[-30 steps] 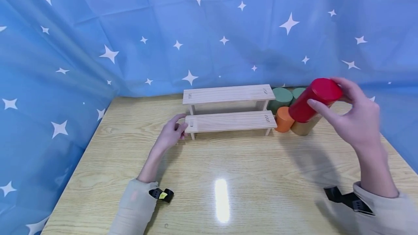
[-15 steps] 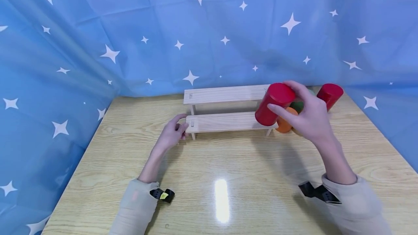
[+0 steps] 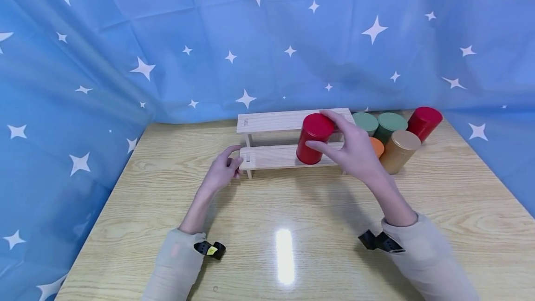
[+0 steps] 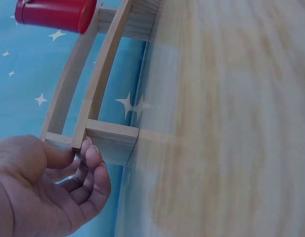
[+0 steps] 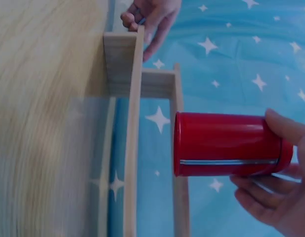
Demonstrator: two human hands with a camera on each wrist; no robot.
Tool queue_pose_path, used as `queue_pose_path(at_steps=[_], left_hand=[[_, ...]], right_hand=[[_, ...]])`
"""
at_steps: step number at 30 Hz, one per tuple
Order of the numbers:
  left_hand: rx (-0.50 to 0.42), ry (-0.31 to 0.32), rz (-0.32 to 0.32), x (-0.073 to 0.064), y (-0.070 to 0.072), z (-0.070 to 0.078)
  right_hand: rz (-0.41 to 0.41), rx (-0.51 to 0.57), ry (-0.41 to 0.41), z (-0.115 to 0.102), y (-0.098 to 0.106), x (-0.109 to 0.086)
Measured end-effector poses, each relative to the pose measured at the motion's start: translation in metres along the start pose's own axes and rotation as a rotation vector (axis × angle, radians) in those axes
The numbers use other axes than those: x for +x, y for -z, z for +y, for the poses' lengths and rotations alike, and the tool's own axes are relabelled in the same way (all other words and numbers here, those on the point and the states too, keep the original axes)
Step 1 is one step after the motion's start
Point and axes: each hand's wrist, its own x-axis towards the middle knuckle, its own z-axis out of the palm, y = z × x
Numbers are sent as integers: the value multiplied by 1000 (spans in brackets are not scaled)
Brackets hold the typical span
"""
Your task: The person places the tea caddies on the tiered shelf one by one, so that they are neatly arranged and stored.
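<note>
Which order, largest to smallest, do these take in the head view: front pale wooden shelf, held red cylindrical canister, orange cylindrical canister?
1. Front pale wooden shelf
2. Held red cylindrical canister
3. Orange cylindrical canister, partly hidden

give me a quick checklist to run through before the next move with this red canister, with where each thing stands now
1. Right hand has a grip on the held red canister: ok, thumb and fingers around its upper end.
2. Held red canister roughly upright: ok, its base faces down toward the lower shelf.
3. Left hand on the lower shelf: ok, pinching its left end.
4. Held red canister down on the lower shelf: not ok, the right wrist view shows a gap beneath it.
5. Right hand free of the orange canister: cannot tell, the hand partly hides it.
6. Gold canister standing: ok.
</note>
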Motion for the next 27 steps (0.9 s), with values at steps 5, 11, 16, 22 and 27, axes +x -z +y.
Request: queue_pose_path(at_steps=[5,11,16,22,27], left_hand=[[-5,3,-1,1,-1,0],[-26,-2,-6,1,-3,0],[-46,4,-7,1,-4,0],[-49,17,-2,2,-4,2],[-33,23,16,2,-3,0]], right_hand=[[-56,32,13,-3,-16,6],[-108,65,31,-5,-34,12],[-136,134,59,-3,-49,19],[-162,141,67,-4,-69,26],[-203,142,17,-10,-81,34]])
